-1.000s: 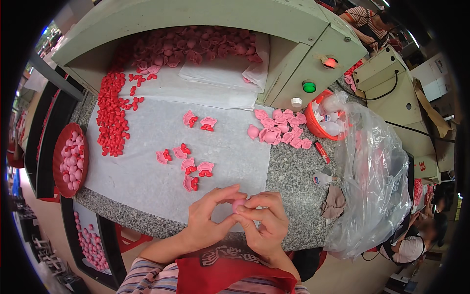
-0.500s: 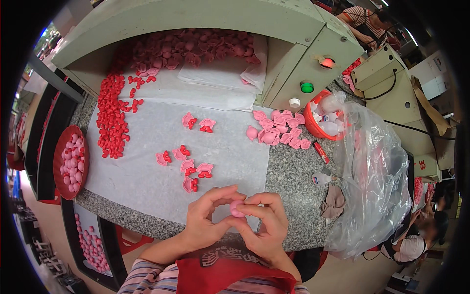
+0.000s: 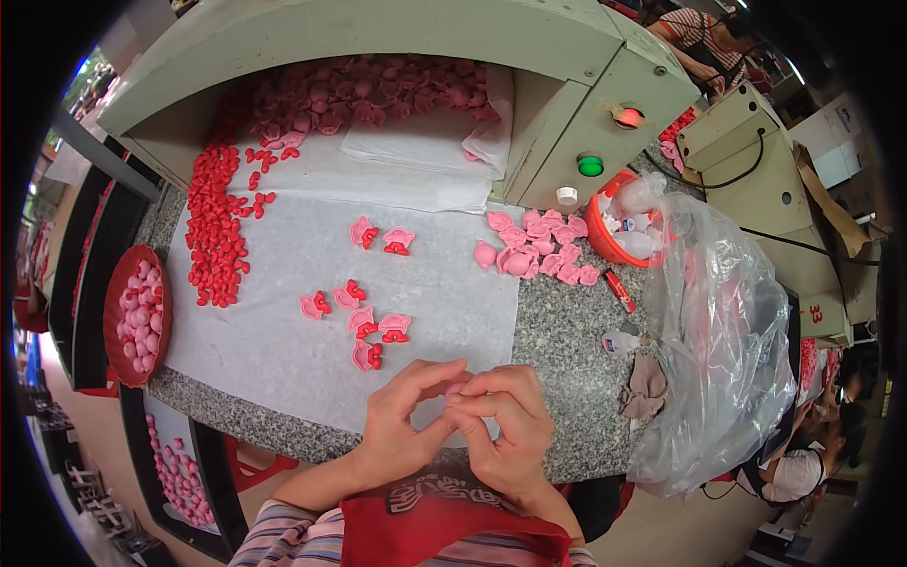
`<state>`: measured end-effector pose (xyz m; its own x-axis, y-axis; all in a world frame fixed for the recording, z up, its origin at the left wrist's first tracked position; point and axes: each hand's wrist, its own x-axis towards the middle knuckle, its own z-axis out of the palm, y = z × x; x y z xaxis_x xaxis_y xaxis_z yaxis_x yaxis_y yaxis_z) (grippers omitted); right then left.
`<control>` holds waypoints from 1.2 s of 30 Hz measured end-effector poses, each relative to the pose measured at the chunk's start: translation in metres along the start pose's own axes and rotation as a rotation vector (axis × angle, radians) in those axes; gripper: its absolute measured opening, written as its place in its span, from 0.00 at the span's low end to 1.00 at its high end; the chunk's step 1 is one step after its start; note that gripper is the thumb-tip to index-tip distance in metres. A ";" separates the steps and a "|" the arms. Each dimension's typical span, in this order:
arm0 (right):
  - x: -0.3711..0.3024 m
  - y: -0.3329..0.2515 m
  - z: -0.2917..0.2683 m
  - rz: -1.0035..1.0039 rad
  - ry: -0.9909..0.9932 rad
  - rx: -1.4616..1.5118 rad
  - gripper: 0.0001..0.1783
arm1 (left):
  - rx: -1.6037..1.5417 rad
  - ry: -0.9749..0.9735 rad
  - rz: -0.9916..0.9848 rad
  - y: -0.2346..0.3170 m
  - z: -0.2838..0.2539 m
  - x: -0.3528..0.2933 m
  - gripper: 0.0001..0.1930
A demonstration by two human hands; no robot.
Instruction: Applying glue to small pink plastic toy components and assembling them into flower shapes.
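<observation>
My left hand [image 3: 404, 416] and my right hand [image 3: 508, 423] meet at the near edge of the white sheet. Between their fingertips they pinch a small pink rounded plastic piece [image 3: 454, 388]. Most of it is covered by my right fingers, so its full shape is hidden. Just beyond my left hand, several flat pink shapes with red bows [image 3: 363, 355] lie loosely grouped on the sheet. Two more of these bowed pieces [image 3: 398, 241] sit farther up.
Red bow pieces [image 3: 215, 227] are heaped at the sheet's left. Pink pieces [image 3: 539, 246] lie right, near an orange basket [image 3: 605, 231] and a clear plastic bag [image 3: 713, 350]. A red bowl [image 3: 115, 321] holds pink balls. Behind stands a pale green machine housing [image 3: 557, 132].
The pink piece has turned between my fingertips and now shows much less. My right fingers have closed farther over it. The pieces on the sheet have stayed put.
</observation>
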<state>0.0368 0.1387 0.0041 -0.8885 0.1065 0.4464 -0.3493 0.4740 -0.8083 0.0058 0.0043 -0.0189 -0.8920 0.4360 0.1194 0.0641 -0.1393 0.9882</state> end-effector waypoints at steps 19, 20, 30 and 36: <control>-0.004 0.007 -0.002 0.313 -0.256 0.421 0.46 | -0.114 -0.082 -0.021 0.006 -0.003 0.005 0.18; -0.004 0.008 -0.002 0.314 -0.256 0.421 0.46 | -0.114 -0.082 -0.022 0.006 -0.003 0.004 0.18; 0.000 0.012 -0.005 0.226 -0.274 0.347 0.40 | 0.123 -0.044 0.162 0.001 -0.003 0.003 0.18; -0.005 0.007 -0.002 0.333 -0.230 0.435 0.46 | -0.489 -0.070 -0.251 0.000 -0.005 0.008 0.18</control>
<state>0.0397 0.1437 -0.0035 -0.9959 -0.0271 0.0861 -0.0871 0.0405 -0.9954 -0.0037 0.0040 -0.0188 -0.8201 0.5648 -0.0918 -0.3772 -0.4129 0.8290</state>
